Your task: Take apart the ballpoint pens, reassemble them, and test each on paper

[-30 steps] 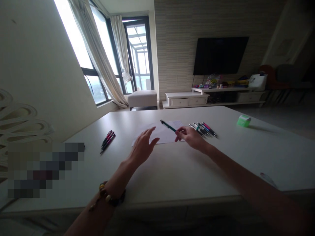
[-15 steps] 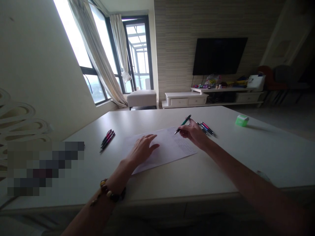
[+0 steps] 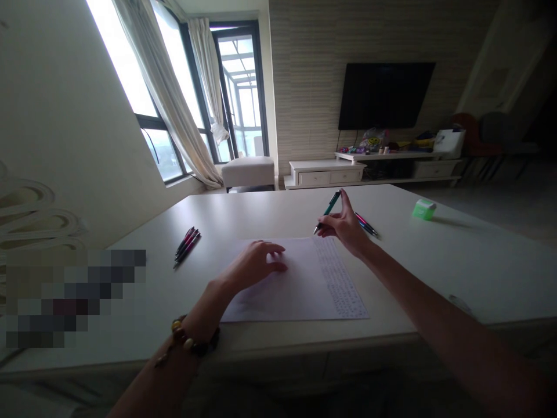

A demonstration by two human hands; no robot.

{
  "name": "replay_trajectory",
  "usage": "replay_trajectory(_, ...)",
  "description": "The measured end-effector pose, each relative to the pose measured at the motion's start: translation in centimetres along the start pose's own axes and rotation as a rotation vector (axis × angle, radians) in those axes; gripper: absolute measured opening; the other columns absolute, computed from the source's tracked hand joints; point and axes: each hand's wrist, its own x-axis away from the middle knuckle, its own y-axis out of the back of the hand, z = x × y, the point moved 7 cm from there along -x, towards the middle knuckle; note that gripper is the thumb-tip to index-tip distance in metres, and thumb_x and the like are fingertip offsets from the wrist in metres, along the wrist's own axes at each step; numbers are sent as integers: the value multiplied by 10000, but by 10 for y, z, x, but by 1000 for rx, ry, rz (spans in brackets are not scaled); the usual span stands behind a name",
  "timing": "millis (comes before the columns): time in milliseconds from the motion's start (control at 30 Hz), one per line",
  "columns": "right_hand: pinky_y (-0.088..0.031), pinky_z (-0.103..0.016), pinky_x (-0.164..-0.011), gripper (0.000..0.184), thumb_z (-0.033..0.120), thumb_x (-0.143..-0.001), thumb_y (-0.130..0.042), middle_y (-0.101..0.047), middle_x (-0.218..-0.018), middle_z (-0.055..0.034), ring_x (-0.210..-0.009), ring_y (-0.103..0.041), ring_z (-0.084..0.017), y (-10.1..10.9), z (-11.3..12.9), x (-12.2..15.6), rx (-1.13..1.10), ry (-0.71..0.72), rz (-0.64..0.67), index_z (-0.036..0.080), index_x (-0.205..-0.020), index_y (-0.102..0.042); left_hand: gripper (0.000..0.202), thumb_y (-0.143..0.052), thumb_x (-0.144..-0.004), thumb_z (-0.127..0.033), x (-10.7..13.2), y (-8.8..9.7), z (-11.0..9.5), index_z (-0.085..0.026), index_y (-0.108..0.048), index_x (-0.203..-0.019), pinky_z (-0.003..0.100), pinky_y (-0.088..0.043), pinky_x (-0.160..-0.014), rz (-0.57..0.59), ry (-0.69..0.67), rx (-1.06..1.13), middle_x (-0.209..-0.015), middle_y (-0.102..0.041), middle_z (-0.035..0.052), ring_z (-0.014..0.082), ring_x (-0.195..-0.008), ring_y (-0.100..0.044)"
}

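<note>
- A living room in a home, shown by:
- a wall-mounted flat-screen TV
- a low white TV cabinet with drawers
- a cushioned white ottoman
- long cream curtains
- a glazed door opening onto a sunroom

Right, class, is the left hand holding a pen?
No, the left hand rests empty on the sheet of paper, while the green pen is in the right hand.

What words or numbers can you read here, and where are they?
None can be read.
The lines of writing down the right side of the sheet of paper are too small and blurred to read.
The green pen in the right hand shows no readable print.
</note>
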Motion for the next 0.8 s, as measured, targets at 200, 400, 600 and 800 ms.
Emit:
replay_trajectory(200,-531,-267,-478,984,223,-678,-648,-637,-611,46,-478,-625,-161,-1,-5,0,63,3,49,233,-1440,-24,353,-649,-739,-451,0,-1,-1,-240,-689,-1019,290,-469,-803,21,-6,9,-970,-677,38,179,-829,-618)
replay_trajectory(400,-552,-290,-503,947,239,-698,-645,-620,-600,46,-499,-634,-166,-2,-9,0,107,12,40,218,-1446,-66,438,-669,-702,-493,-1,-5,2,-244,-672,-1062,303,-466,-827,48,9,3,-1039,-650,47,199,-891,-608)
replay_trajectory(600,-550,-288,-479,964,254,-675,-673,-605,-592,59,-471,-622,-160,1,-8,-2,108,37,-6,219,-1443,-92,431,-653,-714,-499,0,-4,1,-241,-669,-1058,308,-465,-836,45,-3,14,-1045,-645,53,211,-926,-600)
replay_trajectory(800,-558,-287,-485,969,235,-693,-645,-601,-594,53,-479,-626,-162,3,-3,0,172,78,-2,208,-1464,-60,421,-657,-714,-483,0,-4,1,-238,-669,-1056,297,-471,-822,52,5,11,-1046,-648,55,214,-929,-601)
